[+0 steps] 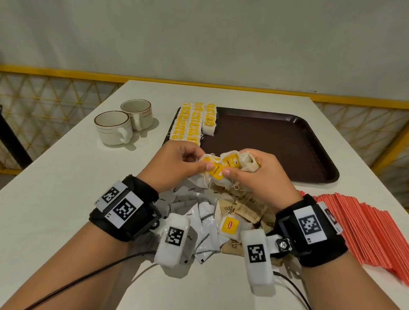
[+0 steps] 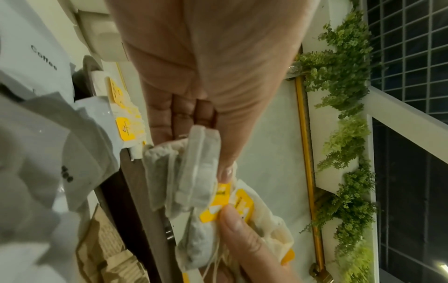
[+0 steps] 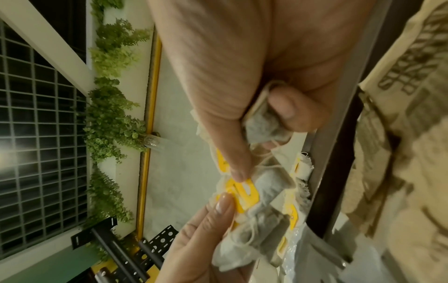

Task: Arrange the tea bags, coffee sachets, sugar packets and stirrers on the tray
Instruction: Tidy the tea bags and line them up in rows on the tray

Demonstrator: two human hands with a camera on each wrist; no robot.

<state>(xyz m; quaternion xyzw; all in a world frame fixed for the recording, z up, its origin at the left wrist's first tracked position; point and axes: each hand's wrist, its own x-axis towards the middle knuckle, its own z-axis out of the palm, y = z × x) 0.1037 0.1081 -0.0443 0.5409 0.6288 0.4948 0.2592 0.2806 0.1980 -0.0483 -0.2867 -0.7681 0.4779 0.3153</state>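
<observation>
**Me:** Tea bags (image 1: pixel 224 165), a tangled clump of them, are what both my hands have hold of, up off the desk (image 1: pixel 54 191) just in front of the tray's near edge. My left hand (image 1: pixel 177 162) pinches one yellow tag between thumb and forefinger; my right hand (image 1: pixel 263 177) has its grip clamped round the rest of the bunch, thumb pressing on the same tag.

**Other:** Are the strings knotted?

**Me:** They look crossed over one another in the wrist views, so I judge I'm teasing one bag free before it can be laid down.

**Other:** How much is done?

**Me:** Little. On the brown tray (image 1: pixel 285 147) there are only rows of tea bags (image 1: pixel 191 122), packed into its far left corner; the rest of it is bare. Under my wrists, white coffee sachets (image 1: pixel 204 224) and brown sugar packets (image 1: pixel 248 209) lie mixed in a heap on the desk, with one more loose tea bag (image 1: pixel 229 225) among them. The red stirrers (image 1: pixel 374 234) are spread to my right, none on the tray.

**Other:** And the cups?

**Me:** Two cups (image 1: pixel 125 120) stand left of the tray.
</observation>
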